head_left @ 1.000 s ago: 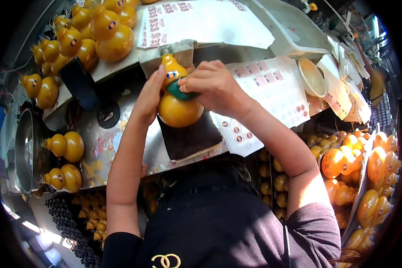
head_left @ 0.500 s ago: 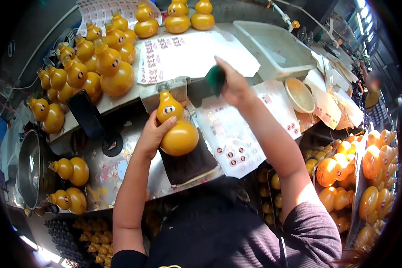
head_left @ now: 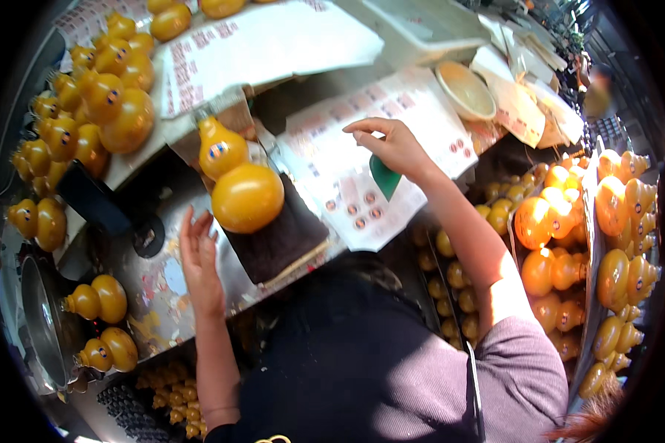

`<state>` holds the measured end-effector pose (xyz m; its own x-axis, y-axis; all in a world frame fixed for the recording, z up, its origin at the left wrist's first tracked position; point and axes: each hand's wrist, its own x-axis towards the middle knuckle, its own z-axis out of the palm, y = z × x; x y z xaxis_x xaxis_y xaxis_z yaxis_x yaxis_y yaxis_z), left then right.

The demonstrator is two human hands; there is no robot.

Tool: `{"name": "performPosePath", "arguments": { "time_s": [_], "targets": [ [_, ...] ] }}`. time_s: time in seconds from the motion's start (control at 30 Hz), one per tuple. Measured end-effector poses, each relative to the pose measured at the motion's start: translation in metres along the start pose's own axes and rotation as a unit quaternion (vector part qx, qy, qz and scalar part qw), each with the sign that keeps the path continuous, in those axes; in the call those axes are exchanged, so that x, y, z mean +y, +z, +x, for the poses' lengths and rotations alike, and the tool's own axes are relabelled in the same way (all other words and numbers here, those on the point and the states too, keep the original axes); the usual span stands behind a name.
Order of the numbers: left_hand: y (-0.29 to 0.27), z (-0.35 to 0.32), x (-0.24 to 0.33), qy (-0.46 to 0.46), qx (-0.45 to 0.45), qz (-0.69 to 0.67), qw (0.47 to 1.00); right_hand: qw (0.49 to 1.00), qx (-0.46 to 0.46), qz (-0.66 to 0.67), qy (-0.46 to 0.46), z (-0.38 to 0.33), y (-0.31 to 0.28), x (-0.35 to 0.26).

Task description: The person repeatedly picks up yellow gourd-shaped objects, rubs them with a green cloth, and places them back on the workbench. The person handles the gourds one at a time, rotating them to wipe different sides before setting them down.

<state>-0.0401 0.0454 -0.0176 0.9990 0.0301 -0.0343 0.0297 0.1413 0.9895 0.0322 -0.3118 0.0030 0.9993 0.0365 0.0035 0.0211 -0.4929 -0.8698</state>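
A yellow gourd-shaped bottle [head_left: 247, 198] with a small oval blue sticker lies on a dark pad [head_left: 281, 236], its neck toward the far side. My left hand [head_left: 201, 258] is beside the bottle's near left side, open, fingers apart and not holding it. Over the sticker sheet [head_left: 362, 230] hovers my right hand [head_left: 393, 148], thumb and forefinger stretched out close together. A flat green scraper [head_left: 383, 177] sticks out below its palm, tucked in the other fingers, whose grip is partly hidden. Round dark stickers remain on the sheet's near part.
More gourd bottles [head_left: 129, 122] crowd the shelf at far left, beside a black phone-like stand [head_left: 92, 196]. A metal basin [head_left: 41, 317] is at the left edge. Beyond the sheet stand a bowl [head_left: 465, 88] and a translucent tray [head_left: 421, 40]. Crated bottles [head_left: 539, 221] fill the right.
My left hand has let go of the bottle and drawn back toward me. My right hand has come down over the sticker sheet with the green scraper. The whole view has shifted.
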Motion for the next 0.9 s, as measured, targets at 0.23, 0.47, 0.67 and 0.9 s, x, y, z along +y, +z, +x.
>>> {"name": "performPosePath", "arguments": {
  "time_s": [0.23,0.47,0.67,0.9],
  "targets": [
    [0.007,-0.002,0.013,0.035,0.039,0.027,0.998,0.943,0.167,-0.205,-0.202,0.147,-0.009,-0.042],
    [-0.01,-0.016,0.013,-0.016,0.085,0.025,0.996,0.911,0.123,-0.389,0.051,0.279,-0.036,-0.033],
    [-0.008,-0.003,0.013,-0.023,0.073,0.026,0.997,0.889,0.018,-0.458,0.003,0.261,-0.027,-0.039],
    [-0.007,0.006,0.014,-0.002,0.059,0.022,0.998,0.931,-0.035,-0.354,-0.087,0.109,-0.026,-0.076]
  ]
}}
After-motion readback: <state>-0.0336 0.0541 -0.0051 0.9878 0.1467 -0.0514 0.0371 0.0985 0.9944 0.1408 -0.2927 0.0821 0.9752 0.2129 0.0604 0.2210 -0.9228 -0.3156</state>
